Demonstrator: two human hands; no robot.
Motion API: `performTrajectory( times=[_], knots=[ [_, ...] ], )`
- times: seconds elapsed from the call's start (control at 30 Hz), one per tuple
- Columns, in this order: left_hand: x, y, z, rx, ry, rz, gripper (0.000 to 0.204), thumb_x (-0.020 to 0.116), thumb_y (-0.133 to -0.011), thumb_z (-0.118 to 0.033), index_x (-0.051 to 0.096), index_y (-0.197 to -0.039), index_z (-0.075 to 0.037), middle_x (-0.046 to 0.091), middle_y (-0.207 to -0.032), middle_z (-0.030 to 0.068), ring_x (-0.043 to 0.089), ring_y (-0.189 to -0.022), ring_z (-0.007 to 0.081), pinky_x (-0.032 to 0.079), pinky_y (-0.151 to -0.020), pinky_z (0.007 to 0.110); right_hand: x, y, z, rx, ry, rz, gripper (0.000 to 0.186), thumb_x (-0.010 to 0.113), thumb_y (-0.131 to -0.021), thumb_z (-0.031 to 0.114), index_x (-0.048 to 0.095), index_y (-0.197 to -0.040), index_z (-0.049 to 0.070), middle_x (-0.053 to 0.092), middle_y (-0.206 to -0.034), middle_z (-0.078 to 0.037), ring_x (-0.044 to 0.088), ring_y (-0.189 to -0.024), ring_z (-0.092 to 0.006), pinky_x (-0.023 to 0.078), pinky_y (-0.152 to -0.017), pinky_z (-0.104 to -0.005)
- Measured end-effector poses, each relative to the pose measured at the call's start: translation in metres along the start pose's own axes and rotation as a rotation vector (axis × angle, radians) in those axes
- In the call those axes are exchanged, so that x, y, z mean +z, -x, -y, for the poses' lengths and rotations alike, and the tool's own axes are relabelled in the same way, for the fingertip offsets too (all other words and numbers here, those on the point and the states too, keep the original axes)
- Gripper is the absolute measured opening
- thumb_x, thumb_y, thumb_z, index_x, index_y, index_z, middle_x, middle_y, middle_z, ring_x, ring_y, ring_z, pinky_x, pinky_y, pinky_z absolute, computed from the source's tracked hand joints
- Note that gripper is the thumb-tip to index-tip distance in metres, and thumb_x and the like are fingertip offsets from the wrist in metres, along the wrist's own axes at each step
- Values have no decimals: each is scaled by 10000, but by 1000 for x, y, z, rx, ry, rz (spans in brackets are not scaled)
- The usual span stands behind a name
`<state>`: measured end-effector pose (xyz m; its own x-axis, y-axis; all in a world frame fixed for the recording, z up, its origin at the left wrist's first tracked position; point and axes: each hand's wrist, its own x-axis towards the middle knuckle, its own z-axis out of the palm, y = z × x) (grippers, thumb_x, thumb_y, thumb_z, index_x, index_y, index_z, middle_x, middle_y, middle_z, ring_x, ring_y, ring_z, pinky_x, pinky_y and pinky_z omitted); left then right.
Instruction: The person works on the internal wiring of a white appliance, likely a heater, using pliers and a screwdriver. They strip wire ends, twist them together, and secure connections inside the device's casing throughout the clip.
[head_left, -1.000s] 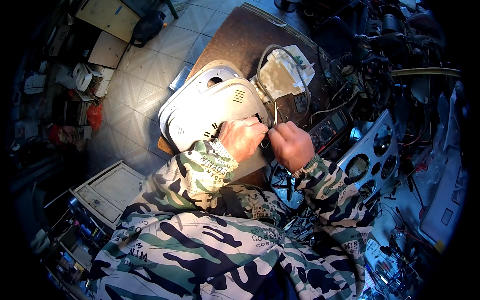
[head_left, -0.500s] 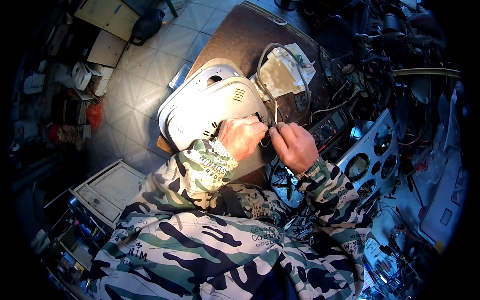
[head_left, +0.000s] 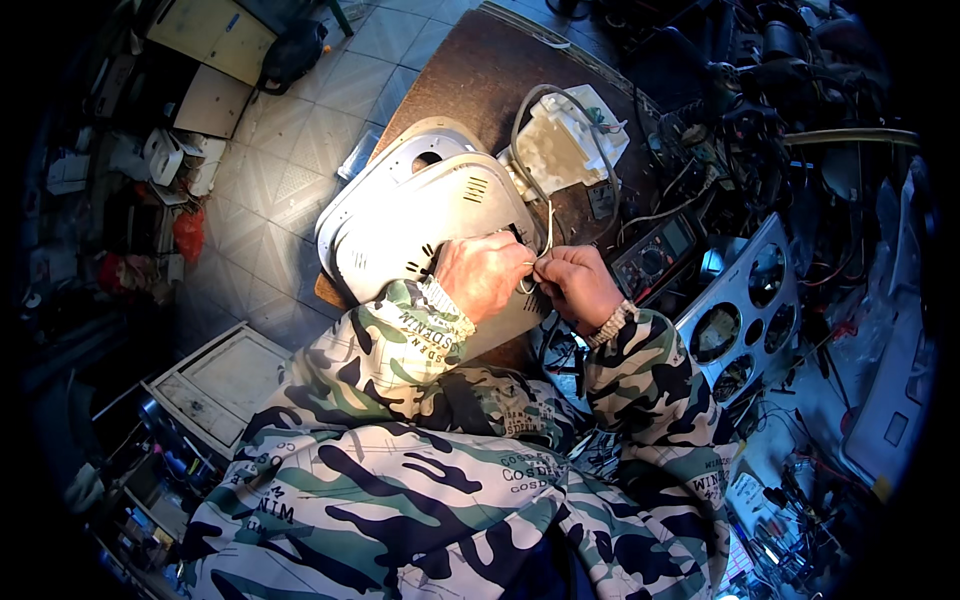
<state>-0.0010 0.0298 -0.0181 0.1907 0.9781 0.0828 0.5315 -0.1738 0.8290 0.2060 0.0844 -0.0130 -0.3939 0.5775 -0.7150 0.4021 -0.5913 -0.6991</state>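
Observation:
A white plastic appliance cover (head_left: 420,215) with vent slots lies upside down on a brown table (head_left: 490,80). My left hand (head_left: 483,275) rests on its right edge, fingers pinched on thin white wires (head_left: 545,240). My right hand (head_left: 580,287) is close beside it, pinching the same wires. The wires run up to a white plastic component (head_left: 565,145) with a grey cable looped over it. Both sleeves are camouflage.
A multimeter (head_left: 655,255) lies just right of my hands, next to a grey panel with round holes (head_left: 745,310). Tangled cables and parts crowd the upper right. On the tiled floor to the left are boxes, a black bag and a white cabinet door (head_left: 215,385).
My hands stayed together at the cover's edge; the right hand shifted slightly and its fingers reworked the wires. The cover has not moved.

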Motion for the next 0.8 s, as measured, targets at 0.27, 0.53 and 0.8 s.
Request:
performTrajectory(
  times=[0.27,0.53,0.8],
  knots=[
    [-1,0,-1,-15,-3,-9,115,751,-877,-43,762,-991,-45,715,-890,135,712,-806,395,574,-680,463,1,26,21,-1067,1250,-277,270,696,-818,133,685,-1070,33,590,-925,-83,649,-875,-274,546,-677,-410],
    [1,-1,-2,3,0,-34,132,775,-870,-43,766,-1002,-47,722,-889,134,718,-791,387,573,-665,448,6,18,12,-765,925,-224,187,716,-874,173,723,-1006,40,649,-868,-169,658,-807,-394,535,-685,-463],
    [2,-5,-4,-59,-42,-12,92,763,-913,-75,799,-992,-47,737,-865,153,730,-777,371,564,-673,417,-33,26,7,-503,328,-364,249,707,-956,225,757,-935,-18,736,-797,-177,714,-722,-258,546,-689,-380]
  ],
)
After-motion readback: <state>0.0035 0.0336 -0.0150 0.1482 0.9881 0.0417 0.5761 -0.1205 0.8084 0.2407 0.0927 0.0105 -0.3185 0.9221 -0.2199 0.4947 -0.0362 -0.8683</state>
